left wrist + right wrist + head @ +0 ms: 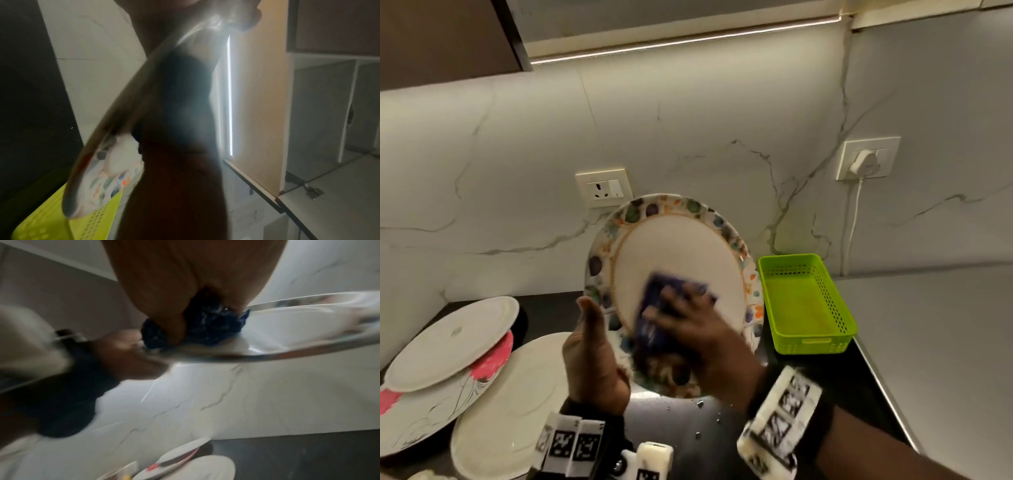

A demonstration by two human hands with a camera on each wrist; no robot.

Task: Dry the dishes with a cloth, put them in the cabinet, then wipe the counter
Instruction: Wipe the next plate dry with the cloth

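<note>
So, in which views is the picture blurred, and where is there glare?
Head view: sharp except the right hand and blue cloth, smeared by motion. Left wrist view: dim, with glare from a light strip washing over the patterned plate. Right wrist view: blurred throughout.

White marble-look wall (688,137) w/ grey veins. LED strip (685,39) lit under upper cabinet (441,37). Two sockets: one centre (604,187), one right (868,158) w/ white plug + cable. Dark counter (859,383), corner layout.
</note>
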